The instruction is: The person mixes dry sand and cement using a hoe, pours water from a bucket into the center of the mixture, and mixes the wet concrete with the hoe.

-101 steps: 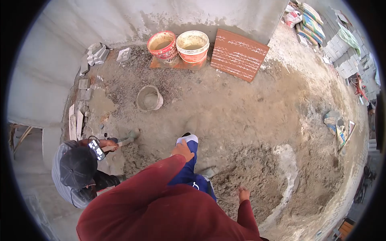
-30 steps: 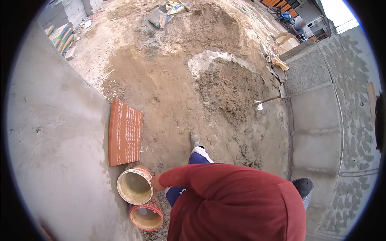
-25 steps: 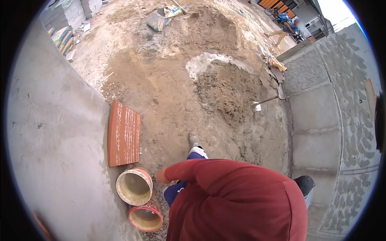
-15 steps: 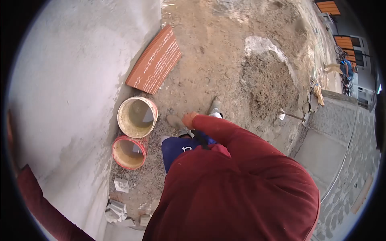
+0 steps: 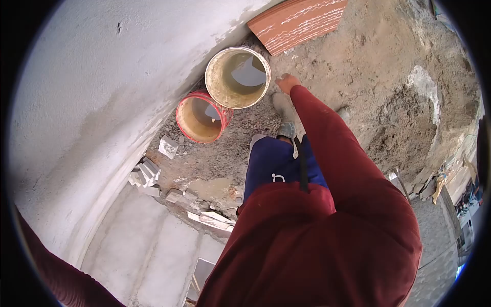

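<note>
My right hand (image 5: 288, 83) reaches out beside the cream bucket (image 5: 212, 77), near its right rim but apart from it. Its fingers are loosely bent, their tips somewhat apart, and nothing shows in them. Greyish water with a bright reflection fills part of that bucket. Against it stands a red-rimmed bucket (image 5: 180, 118), also holding murky water. Only the dark red left sleeve (image 5: 56, 273) shows at the lower left; my left hand is out of sight.
A pale plastered wall (image 5: 97, 66) runs along the left. Stacked reddish-brown panels (image 5: 302, 23) lean at its far end. Broken block pieces (image 5: 169, 147) lie near the buckets. My boot (image 5: 284, 110) stands on muddy ground, with a sand heap (image 5: 404, 123) to the right.
The view has swung, so buckets, panels and sand heap sit farther right and higher. My right hand's fingers look looser. My left sleeve has slipped lower at the edge.
</note>
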Demonstrator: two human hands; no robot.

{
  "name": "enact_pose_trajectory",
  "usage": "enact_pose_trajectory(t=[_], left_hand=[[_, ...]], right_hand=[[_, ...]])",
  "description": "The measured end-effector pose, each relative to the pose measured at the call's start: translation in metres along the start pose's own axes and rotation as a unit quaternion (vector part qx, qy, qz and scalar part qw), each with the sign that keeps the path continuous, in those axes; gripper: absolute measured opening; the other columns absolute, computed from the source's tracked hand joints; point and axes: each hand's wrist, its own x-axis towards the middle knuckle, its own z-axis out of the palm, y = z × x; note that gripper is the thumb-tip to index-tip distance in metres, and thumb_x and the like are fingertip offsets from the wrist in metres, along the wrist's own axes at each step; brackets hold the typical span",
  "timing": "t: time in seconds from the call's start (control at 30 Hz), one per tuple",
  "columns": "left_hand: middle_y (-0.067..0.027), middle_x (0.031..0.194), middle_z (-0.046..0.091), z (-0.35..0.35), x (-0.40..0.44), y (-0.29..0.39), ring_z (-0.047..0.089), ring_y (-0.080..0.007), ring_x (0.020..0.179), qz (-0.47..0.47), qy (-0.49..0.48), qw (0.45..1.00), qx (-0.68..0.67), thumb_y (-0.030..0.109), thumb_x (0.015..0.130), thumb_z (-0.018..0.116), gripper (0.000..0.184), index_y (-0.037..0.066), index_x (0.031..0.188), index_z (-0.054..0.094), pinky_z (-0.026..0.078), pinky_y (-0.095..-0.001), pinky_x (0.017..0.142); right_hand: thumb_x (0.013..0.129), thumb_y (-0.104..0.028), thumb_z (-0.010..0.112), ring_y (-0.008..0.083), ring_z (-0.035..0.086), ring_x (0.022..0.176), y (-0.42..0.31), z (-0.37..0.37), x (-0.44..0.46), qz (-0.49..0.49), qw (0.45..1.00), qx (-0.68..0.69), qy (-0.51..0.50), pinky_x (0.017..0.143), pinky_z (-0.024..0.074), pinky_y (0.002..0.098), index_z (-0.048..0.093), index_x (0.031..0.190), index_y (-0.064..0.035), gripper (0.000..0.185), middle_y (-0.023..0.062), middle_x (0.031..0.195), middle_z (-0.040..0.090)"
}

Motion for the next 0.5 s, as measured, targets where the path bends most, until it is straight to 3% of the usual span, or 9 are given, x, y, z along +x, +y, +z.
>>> enact_pose_trajectory(t=[0.07, 0.17, 0.27, 0.4, 0.5], left_hand=[[-0.0178, 0.145, 0.049, 0.005, 0.004, 0.000, 0.043, -0.0360, 0.138, 0.009, -0.005, 1.000, -0.012, 0.056, 0.094, 0.060, 0.075, 0.001, 0.143, 0.043, 0.026, -0.0541, 0.116], [-0.0191, 0.145, 0.048, 0.016, 0.012, 0.003, 0.043, -0.0362, 0.138, 0.020, -0.010, 0.999, -0.033, 0.053, 0.094, 0.061, 0.075, 0.000, 0.143, 0.042, 0.027, -0.0539, 0.115], [-0.0204, 0.145, 0.047, 0.025, 0.023, 0.006, 0.043, -0.0363, 0.138, 0.033, -0.014, 0.998, -0.049, 0.050, 0.094, 0.062, 0.075, -0.002, 0.144, 0.041, 0.028, -0.0536, 0.115], [-0.0222, 0.145, 0.046, 0.030, 0.033, 0.005, 0.043, -0.0364, 0.137, 0.044, -0.018, 0.997, -0.058, 0.047, 0.095, 0.064, 0.075, -0.004, 0.144, 0.039, 0.029, -0.0532, 0.115], [-0.0235, 0.145, 0.045, 0.030, 0.041, 0.000, 0.043, -0.0365, 0.137, 0.048, -0.016, 0.997, -0.064, 0.044, 0.095, 0.065, 0.075, -0.005, 0.145, 0.038, 0.030, -0.0529, 0.115]], right_hand=[[0.083, -0.058, 0.064, 0.0421, 0.054, 0.130, -0.012, 0.007, 0.041, -0.012, 0.999, 0.024, 0.031, 0.110, 0.0433, 0.0427, 0.053, 0.140, 0.0048, 0.086, 0.0306, 0.137, 0.057], [0.080, -0.061, 0.067, 0.0409, 0.053, 0.133, -0.027, 0.027, 0.087, -0.017, 0.993, 0.076, 0.084, 0.111, 0.0420, 0.0416, 0.046, 0.145, 0.0072, 0.096, 0.0321, 0.140, 0.055], [0.078, -0.058, 0.071, 0.0407, 0.051, 0.135, -0.036, 0.034, 0.119, -0.049, 0.995, 0.090, -0.005, 0.111, 0.0417, 0.0407, 0.038, 0.149, 0.0093, 0.103, 0.0323, 0.142, 0.053], [0.077, -0.050, 0.076, 0.0389, 0.055, 0.131, -0.035, 0.035, 0.124, -0.082, 0.987, 0.137, -0.035, 0.108, 0.0442, 0.0400, 0.037, 0.147, 0.0093, 0.100, 0.0325, 0.137, 0.056], [0.077, -0.042, 0.080, 0.0349, 0.059, 0.127, -0.019, 0.055, 0.136, -0.025, 0.983, 0.182, -0.022, 0.106, 0.0458, 0.0389, 0.038, 0.143, 0.0087, 0.094, 0.0316, 0.132, 0.059]])
